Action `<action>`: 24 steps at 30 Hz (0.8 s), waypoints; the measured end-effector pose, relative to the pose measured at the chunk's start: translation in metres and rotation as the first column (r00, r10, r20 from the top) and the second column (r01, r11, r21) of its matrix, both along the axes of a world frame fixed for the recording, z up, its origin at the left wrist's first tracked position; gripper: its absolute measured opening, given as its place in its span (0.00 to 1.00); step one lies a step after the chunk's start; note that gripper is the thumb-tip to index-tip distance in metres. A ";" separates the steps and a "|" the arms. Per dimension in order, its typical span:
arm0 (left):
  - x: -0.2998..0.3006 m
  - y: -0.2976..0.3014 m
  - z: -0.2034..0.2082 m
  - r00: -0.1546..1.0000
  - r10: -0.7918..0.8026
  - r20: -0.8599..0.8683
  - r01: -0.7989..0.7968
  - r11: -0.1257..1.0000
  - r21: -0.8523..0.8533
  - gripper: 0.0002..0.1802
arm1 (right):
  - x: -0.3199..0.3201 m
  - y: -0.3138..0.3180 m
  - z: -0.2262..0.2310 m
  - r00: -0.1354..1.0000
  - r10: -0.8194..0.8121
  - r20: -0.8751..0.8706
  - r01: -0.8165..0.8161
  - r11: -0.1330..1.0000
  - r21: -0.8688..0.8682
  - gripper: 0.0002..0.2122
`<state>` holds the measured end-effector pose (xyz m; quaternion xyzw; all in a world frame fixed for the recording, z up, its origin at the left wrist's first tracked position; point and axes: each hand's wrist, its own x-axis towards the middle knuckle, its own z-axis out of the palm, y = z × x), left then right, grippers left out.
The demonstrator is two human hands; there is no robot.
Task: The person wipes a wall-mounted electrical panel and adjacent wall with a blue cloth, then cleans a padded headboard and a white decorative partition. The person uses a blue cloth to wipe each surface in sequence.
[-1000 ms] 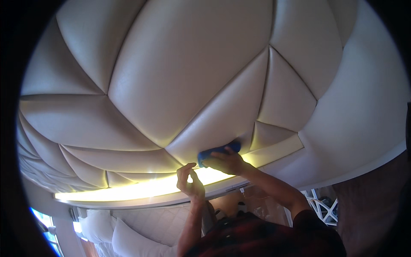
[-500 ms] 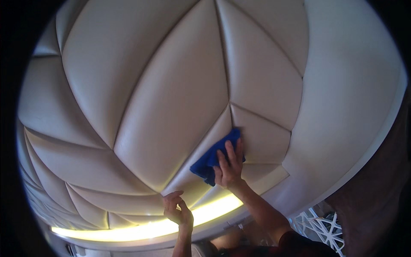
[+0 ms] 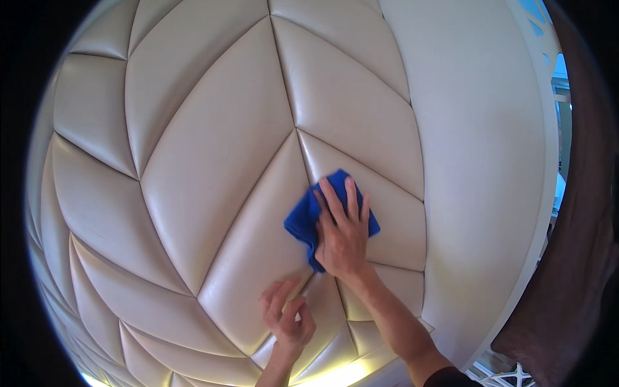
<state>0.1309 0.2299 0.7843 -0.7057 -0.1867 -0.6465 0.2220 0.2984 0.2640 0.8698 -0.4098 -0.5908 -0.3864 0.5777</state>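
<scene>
A blue cloth [image 3: 298, 219] lies bunched and folded against a padded, cream-coloured wall panel [image 3: 219, 129]. My right hand [image 3: 342, 242] presses it flat to the surface, the fingers spread over it and part of the cloth hanging below the palm. Lower and to the left, my left hand [image 3: 289, 319] is held close to the panel with curled fingers. A narrow pale shape shows by its fingertips; whether it is a held thing or part of the padding is unclear. Deep seams divide the padding into leaf-like segments around both hands.
A smooth pale border [image 3: 480, 161] runs down the right side of the padding. Beyond it hangs a dark brown drape-like surface [image 3: 577, 226]. A glowing light strip [image 3: 338, 376] crosses below the panel. White lattice work [image 3: 516, 374] shows at the lower right.
The view has shifted, so more of the padding shows below the hands and the light strip sits lower. My right hand and the cloth have moved up the panel; my left hand has come nearer them.
</scene>
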 end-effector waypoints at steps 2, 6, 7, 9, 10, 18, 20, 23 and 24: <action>0.017 0.006 0.018 0.999 -0.007 -0.038 0.009 0.999 0.051 0.12 | 0.011 0.000 0.032 0.997 -0.041 0.061 0.040 0.999 0.013 0.21; 0.049 0.020 0.022 0.986 -0.154 -0.062 0.155 0.988 0.012 0.11 | 0.010 0.009 0.072 1.000 0.012 0.023 -0.014 0.998 0.064 0.21; 0.057 0.022 0.020 0.986 -0.152 -0.069 0.153 0.988 0.000 0.11 | 0.009 0.009 0.075 1.000 0.000 0.022 -0.002 0.998 0.062 0.21; 0.069 0.024 0.012 0.986 -0.147 -0.083 0.145 0.989 -0.027 0.11 | 0.011 0.009 0.067 1.000 0.022 0.020 -0.024 0.998 0.054 0.22; 0.076 0.026 0.008 0.988 -0.123 -0.091 0.119 0.992 -0.043 0.10 | 0.015 0.007 0.058 1.000 0.020 -0.004 -0.020 0.999 0.034 0.24; 0.084 0.027 -0.001 0.985 -0.060 -0.160 0.047 0.995 -0.088 0.08 | 0.104 0.019 -0.038 0.931 -0.149 -0.334 0.134 0.989 -0.066 0.21; 0.086 0.029 -0.002 0.986 -0.051 -0.158 0.040 0.997 -0.071 0.08 | 0.127 0.022 -0.057 0.908 -0.203 -0.365 0.184 0.979 -0.085 0.21; 0.085 0.031 -0.003 0.984 -0.043 -0.171 0.036 0.998 -0.047 0.09 | 0.149 0.022 -0.083 0.887 -0.239 -0.394 0.215 0.971 -0.106 0.21; 0.083 0.033 -0.003 0.982 -0.051 -0.180 0.043 0.998 -0.046 0.10 | 0.153 0.021 -0.092 0.886 -0.224 -0.405 0.199 0.974 -0.103 0.21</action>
